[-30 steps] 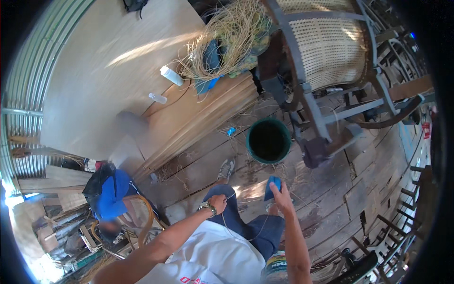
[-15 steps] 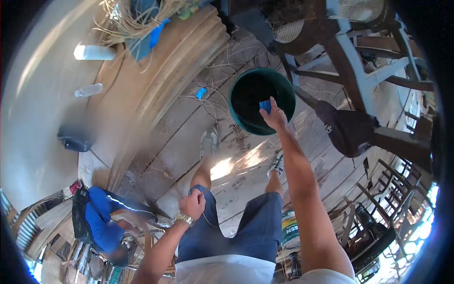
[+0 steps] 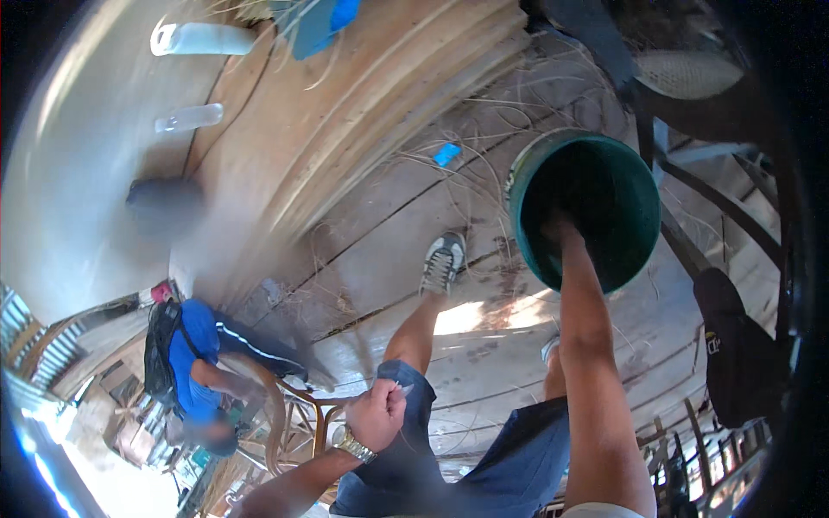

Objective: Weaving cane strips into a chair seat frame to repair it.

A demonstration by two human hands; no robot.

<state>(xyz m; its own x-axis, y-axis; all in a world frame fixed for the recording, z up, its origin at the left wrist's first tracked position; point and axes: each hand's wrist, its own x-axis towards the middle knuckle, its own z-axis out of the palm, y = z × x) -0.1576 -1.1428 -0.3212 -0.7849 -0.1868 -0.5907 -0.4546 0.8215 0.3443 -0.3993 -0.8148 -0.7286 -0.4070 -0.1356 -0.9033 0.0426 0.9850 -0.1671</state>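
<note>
My right hand (image 3: 561, 227) reaches down inside a dark green bucket (image 3: 641, 246) on the plank floor. The shadow within hides its fingers and anything they hold. Closed over my left thigh, my left hand (image 3: 380, 418) has a small pale bit showing at its fingertips, too small to name. A metal-banded watch (image 3: 353, 445) circles the left wrist. Beyond my sneaker (image 3: 443, 263), a small blue piece (image 3: 447, 154) lies on the floor beside the bucket, among loose cane strands.
On the left, a pale surface holds two bottles, one white (image 3: 207, 39) and one clear (image 3: 190, 117). Wooden furniture frames and a black pouch (image 3: 734, 350) stand along the right. A person in a blue shirt (image 3: 197, 328) is by a curved cane frame (image 3: 272, 414), lower left.
My right hand has gone deeper into the bucket, and the blue piece it had at its fingers is out of sight. The view has shifted, placing the bucket further right.
</note>
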